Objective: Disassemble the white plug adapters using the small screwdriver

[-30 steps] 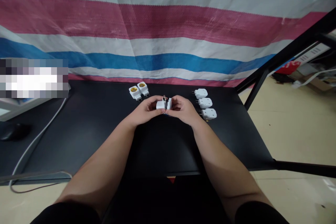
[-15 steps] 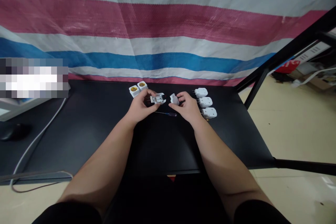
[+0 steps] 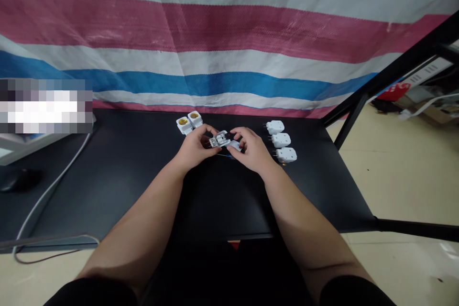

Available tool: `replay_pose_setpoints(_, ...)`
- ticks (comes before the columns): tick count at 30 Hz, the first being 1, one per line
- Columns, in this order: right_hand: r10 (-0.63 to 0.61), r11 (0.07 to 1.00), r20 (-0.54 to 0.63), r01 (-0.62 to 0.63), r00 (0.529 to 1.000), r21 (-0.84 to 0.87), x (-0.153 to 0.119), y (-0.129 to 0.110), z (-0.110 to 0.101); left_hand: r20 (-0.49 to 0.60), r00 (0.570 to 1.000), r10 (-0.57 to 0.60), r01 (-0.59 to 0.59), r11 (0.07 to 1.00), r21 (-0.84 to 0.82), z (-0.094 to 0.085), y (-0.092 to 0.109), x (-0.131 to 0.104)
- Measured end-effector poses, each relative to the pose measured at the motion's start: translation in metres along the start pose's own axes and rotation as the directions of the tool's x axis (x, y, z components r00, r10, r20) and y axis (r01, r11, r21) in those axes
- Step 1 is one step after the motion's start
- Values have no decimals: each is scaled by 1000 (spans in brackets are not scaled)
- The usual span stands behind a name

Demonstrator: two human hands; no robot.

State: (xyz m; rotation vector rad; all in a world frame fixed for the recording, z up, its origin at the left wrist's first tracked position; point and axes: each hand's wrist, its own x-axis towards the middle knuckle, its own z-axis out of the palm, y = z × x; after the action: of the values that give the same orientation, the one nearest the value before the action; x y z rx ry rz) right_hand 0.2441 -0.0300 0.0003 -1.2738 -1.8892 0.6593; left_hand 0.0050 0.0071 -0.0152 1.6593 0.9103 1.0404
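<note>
My forearms: both reach forward over the black surface (image 3: 222, 201) and meet near its far edge, so the work sits centred ahead of me.
Left hand (image 3: 193, 146): fingers pinched on the opened plug body (image 3: 218, 140), held just above the surface with its open side up, I judge so that the metal parts inside stay put and stay visible.
Right hand (image 3: 251, 148): fingers closed on the white cover piece (image 3: 234, 145), touching the plug body's right end; how the two pieces meet is too small to tell.
Screwdriver (image 3: 224, 155): a thin tool lies on the surface under my hands, mostly hidden.
Right row: three white adapters (image 3: 280, 140) lie whole in a line just beside my right hand, prongs pointing left, kept apart from the rest.
Left pair: two white sockets (image 3: 189, 122) just beyond my left hand, openings up, brass showing inside each.
Containers: none in view; every part lies loose on the surface.
Far: striped tarp (image 3: 229, 33) hangs behind.
</note>
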Motion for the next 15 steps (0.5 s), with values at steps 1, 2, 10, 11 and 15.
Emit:
replay_pose_setpoints(1, -40, 999, 17, 39, 999, 24, 0, -2, 0, 11, 1000, -11, 11, 1000, 7, 0, 1, -1)
replay_pose_setpoints(2, -70, 997, 27, 69, 997, 39, 0, -3, 1, 25, 1000, -16, 15, 1000, 9, 0, 2, -1)
replay_pose_setpoints(10, -91, 993, 11, 90, 996, 79, 3, 2, 0, 122, 991, -57, 74, 987, -141, 0, 3, -3)
replay_pose_setpoints(11, -92, 994, 13, 91, 996, 68, 3, 1, 0, 129, 989, -69, 87, 986, -142, -1, 2, -3)
replay_pose_setpoints(15, -127, 992, 45, 126, 991, 12, 1, -4, -2, 180, 976, -119, 140, 984, -108, -1, 1, -3)
